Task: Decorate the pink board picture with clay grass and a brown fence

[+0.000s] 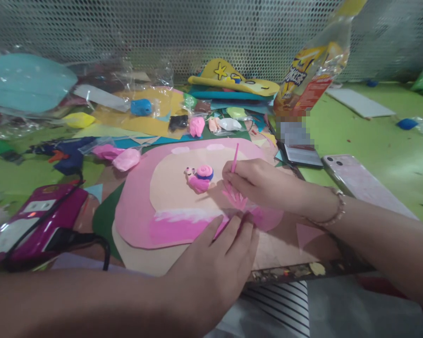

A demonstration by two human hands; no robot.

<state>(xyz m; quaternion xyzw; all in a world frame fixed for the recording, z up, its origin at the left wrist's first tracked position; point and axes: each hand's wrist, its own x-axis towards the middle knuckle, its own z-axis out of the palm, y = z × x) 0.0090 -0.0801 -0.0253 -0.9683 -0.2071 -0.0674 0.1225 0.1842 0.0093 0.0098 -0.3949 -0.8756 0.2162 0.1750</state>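
Observation:
My right hand (248, 180) pinches a thin pink clay modelling tool (235, 157) above the pink paper cutout, its upper end pointing up. Under that hand lies a light pink clay piece (237, 199), partly covered by my fingers. My left hand (220, 260) rests with fingers stretched out on the lower edge of the pink paper cutout (136, 197), touching magenta clay (183, 231) spread in a band that fades to white. A small clay snail (200, 178), with a pink body and a pink and blue shell, sits on the cutout's cream centre.
Bagged clay lumps (196, 126) line the back. At left is a magenta device (45, 218) with a black cable. A plastic bottle (313, 70), a dark phone (301, 152) and a pale phone (363, 180) are at right. A yellow hat-shaped cutout (232, 77) lies behind.

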